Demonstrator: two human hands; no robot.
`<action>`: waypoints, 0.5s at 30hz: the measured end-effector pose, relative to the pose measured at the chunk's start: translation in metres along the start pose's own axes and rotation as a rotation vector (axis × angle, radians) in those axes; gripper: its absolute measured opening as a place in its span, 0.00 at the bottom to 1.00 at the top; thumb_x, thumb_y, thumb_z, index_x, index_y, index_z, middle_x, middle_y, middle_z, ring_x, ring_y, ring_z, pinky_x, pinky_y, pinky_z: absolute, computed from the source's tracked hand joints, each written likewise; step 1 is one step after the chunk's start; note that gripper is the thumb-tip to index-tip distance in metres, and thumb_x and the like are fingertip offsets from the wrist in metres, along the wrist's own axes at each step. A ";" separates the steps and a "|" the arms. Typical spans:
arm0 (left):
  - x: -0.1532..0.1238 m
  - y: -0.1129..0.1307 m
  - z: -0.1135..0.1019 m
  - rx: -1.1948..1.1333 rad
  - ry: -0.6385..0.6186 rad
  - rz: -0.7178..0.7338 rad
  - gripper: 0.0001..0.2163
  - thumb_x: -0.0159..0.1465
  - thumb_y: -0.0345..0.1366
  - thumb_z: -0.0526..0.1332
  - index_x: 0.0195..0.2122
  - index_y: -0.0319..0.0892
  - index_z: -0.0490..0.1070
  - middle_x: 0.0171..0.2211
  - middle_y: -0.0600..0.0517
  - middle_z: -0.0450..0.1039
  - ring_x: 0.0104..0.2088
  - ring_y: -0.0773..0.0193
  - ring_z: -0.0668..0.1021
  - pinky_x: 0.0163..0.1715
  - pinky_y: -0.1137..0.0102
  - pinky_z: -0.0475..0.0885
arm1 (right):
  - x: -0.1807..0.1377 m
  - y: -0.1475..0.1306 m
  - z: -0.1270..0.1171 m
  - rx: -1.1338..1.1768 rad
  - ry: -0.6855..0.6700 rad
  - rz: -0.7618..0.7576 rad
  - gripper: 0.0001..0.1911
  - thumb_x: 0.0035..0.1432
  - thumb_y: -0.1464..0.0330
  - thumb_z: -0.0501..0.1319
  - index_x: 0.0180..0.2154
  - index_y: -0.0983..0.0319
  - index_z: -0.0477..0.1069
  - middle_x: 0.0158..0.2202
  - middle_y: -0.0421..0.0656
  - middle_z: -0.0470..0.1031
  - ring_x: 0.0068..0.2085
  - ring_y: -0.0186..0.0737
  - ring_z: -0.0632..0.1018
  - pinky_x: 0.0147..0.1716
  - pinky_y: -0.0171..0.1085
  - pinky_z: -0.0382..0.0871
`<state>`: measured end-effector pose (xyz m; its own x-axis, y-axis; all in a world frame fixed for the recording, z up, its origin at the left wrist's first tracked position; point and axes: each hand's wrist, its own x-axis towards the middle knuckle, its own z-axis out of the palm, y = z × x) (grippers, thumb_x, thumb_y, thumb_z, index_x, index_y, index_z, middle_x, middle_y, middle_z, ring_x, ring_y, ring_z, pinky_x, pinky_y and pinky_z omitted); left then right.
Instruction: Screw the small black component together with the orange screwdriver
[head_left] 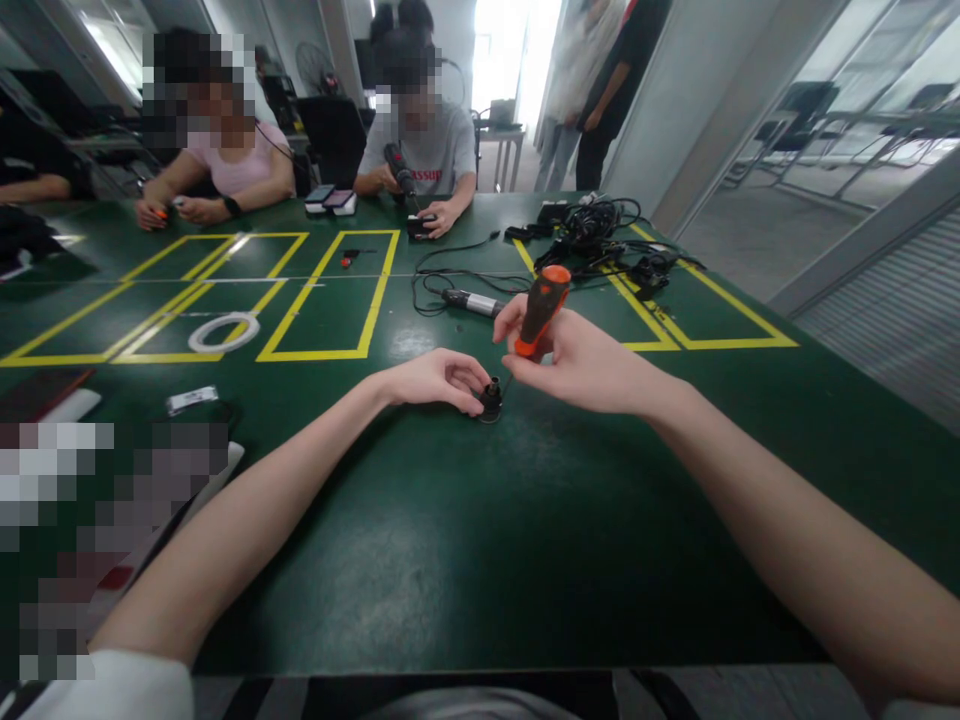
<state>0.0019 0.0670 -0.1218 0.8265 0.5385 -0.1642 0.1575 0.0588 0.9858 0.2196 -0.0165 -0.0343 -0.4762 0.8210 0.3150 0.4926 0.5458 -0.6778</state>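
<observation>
In the middle of the head view, my left hand (pixel 439 380) pinches a small round black part (pixel 491 400) with a short stub on top, resting low at the green table (pixel 390 560). My right hand (pixel 577 360) is closed round an orange and black screwdriver (pixel 545 308), held tilted with its handle up. The thin shaft slants down toward the right side of the black part. Whether the tip touches the part is too small to tell. Just behind my hands lies a black and silver cylindrical tool (pixel 472 302) with a cable.
Tangled black cables (pixel 592 225) lie at the back right. A white tape roll (pixel 223 332) and a small white packet (pixel 192 400) are on the left. Across the table, one person (pixel 424 140) holds a power tool; another person (pixel 240 165) sits further left. Yellow tape (pixel 311 355) marks rectangles.
</observation>
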 end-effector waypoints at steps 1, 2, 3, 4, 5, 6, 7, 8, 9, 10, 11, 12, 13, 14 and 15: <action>0.000 -0.001 -0.001 -0.011 -0.007 0.003 0.21 0.46 0.32 0.80 0.41 0.37 0.77 0.38 0.49 0.83 0.35 0.66 0.84 0.42 0.69 0.77 | 0.000 0.000 0.000 0.000 0.003 0.005 0.12 0.54 0.74 0.62 0.42 0.60 0.68 0.35 0.41 0.70 0.33 0.39 0.70 0.33 0.37 0.66; 0.000 -0.001 -0.001 -0.021 -0.012 0.006 0.21 0.47 0.31 0.79 0.41 0.37 0.77 0.38 0.49 0.83 0.35 0.66 0.84 0.41 0.69 0.77 | 0.000 -0.001 0.000 -0.001 0.005 0.011 0.13 0.54 0.74 0.62 0.42 0.60 0.68 0.35 0.41 0.70 0.33 0.39 0.70 0.33 0.37 0.66; 0.000 -0.001 -0.001 -0.033 -0.016 0.010 0.21 0.47 0.31 0.79 0.41 0.37 0.77 0.37 0.49 0.83 0.34 0.66 0.84 0.40 0.70 0.77 | 0.000 -0.001 0.001 -0.001 0.010 0.017 0.13 0.53 0.74 0.62 0.42 0.60 0.67 0.35 0.41 0.70 0.33 0.39 0.70 0.33 0.37 0.66; 0.000 -0.001 -0.001 -0.044 -0.018 0.014 0.21 0.47 0.31 0.79 0.41 0.37 0.77 0.37 0.49 0.83 0.34 0.66 0.84 0.39 0.70 0.77 | 0.001 -0.001 0.001 0.001 0.015 0.024 0.13 0.53 0.74 0.62 0.42 0.60 0.67 0.35 0.41 0.69 0.33 0.39 0.70 0.32 0.37 0.66; 0.000 -0.001 -0.001 -0.053 -0.022 0.019 0.21 0.47 0.31 0.79 0.41 0.37 0.76 0.37 0.49 0.83 0.33 0.66 0.84 0.38 0.70 0.77 | 0.001 -0.002 0.001 0.006 0.021 0.031 0.13 0.52 0.74 0.62 0.41 0.60 0.67 0.35 0.40 0.69 0.32 0.39 0.70 0.32 0.37 0.66; -0.001 0.000 -0.001 -0.056 -0.025 0.024 0.21 0.47 0.31 0.79 0.41 0.37 0.76 0.36 0.49 0.83 0.32 0.66 0.84 0.38 0.70 0.77 | 0.001 -0.002 0.001 0.018 0.026 0.040 0.13 0.52 0.74 0.63 0.41 0.60 0.67 0.34 0.40 0.69 0.32 0.38 0.70 0.32 0.37 0.66; -0.001 0.000 0.000 -0.054 -0.024 0.028 0.21 0.47 0.31 0.79 0.41 0.37 0.76 0.36 0.50 0.82 0.31 0.67 0.83 0.37 0.71 0.77 | 0.001 -0.002 0.002 0.040 0.030 0.051 0.13 0.51 0.74 0.63 0.40 0.60 0.66 0.34 0.40 0.69 0.32 0.38 0.70 0.32 0.37 0.67; -0.001 0.001 0.001 -0.045 -0.018 0.030 0.22 0.46 0.30 0.79 0.41 0.37 0.76 0.36 0.50 0.82 0.31 0.67 0.83 0.36 0.72 0.76 | 0.001 -0.002 0.002 0.071 0.033 0.062 0.13 0.51 0.74 0.64 0.39 0.60 0.66 0.34 0.39 0.68 0.32 0.38 0.70 0.32 0.37 0.67; -0.001 0.001 0.002 -0.032 -0.009 0.032 0.22 0.46 0.29 0.79 0.41 0.37 0.76 0.35 0.51 0.82 0.31 0.68 0.83 0.35 0.72 0.76 | 0.001 -0.002 0.003 0.105 0.033 0.072 0.13 0.50 0.73 0.64 0.39 0.59 0.66 0.33 0.39 0.68 0.31 0.37 0.71 0.32 0.37 0.68; -0.001 0.001 0.003 -0.017 0.005 0.036 0.22 0.45 0.29 0.79 0.41 0.38 0.76 0.35 0.52 0.82 0.30 0.69 0.82 0.34 0.73 0.75 | 0.002 -0.002 0.003 0.138 0.032 0.080 0.13 0.50 0.73 0.65 0.38 0.59 0.65 0.33 0.39 0.69 0.31 0.37 0.71 0.31 0.37 0.68; 0.000 0.001 0.004 -0.006 0.018 0.039 0.22 0.45 0.29 0.79 0.40 0.38 0.76 0.35 0.52 0.82 0.30 0.70 0.82 0.34 0.74 0.75 | 0.002 -0.003 0.003 0.166 0.030 0.084 0.13 0.49 0.72 0.65 0.36 0.59 0.65 0.32 0.38 0.69 0.31 0.37 0.71 0.31 0.36 0.69; 0.000 0.001 0.004 0.000 0.028 0.042 0.22 0.45 0.29 0.80 0.40 0.38 0.75 0.34 0.53 0.82 0.30 0.71 0.81 0.33 0.75 0.74 | 0.002 -0.003 0.003 0.185 0.024 0.085 0.12 0.48 0.72 0.66 0.35 0.59 0.65 0.31 0.38 0.69 0.30 0.36 0.71 0.30 0.36 0.68; 0.000 0.000 0.004 0.000 0.033 0.042 0.21 0.45 0.29 0.80 0.39 0.38 0.75 0.34 0.53 0.82 0.30 0.71 0.81 0.33 0.75 0.74 | 0.003 -0.003 0.003 0.195 0.015 0.086 0.11 0.48 0.71 0.66 0.34 0.59 0.66 0.30 0.37 0.68 0.30 0.36 0.71 0.30 0.36 0.68; 0.001 0.000 0.004 -0.004 0.034 0.038 0.21 0.45 0.30 0.80 0.38 0.38 0.75 0.34 0.53 0.82 0.30 0.71 0.81 0.33 0.75 0.75 | 0.003 -0.004 0.002 0.200 0.004 0.089 0.10 0.48 0.70 0.67 0.32 0.60 0.66 0.29 0.37 0.69 0.29 0.35 0.70 0.29 0.36 0.68; 0.001 -0.001 0.004 -0.010 0.032 0.032 0.20 0.45 0.30 0.80 0.37 0.38 0.75 0.34 0.52 0.82 0.31 0.70 0.82 0.34 0.75 0.75 | 0.004 -0.004 0.001 0.203 -0.007 0.095 0.09 0.49 0.69 0.67 0.31 0.60 0.67 0.28 0.37 0.69 0.28 0.35 0.70 0.29 0.36 0.68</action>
<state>0.0049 0.0646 -0.1227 0.8135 0.5665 -0.1313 0.1254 0.0495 0.9909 0.2153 -0.0158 -0.0309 -0.4403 0.8654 0.2391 0.3792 0.4207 -0.8242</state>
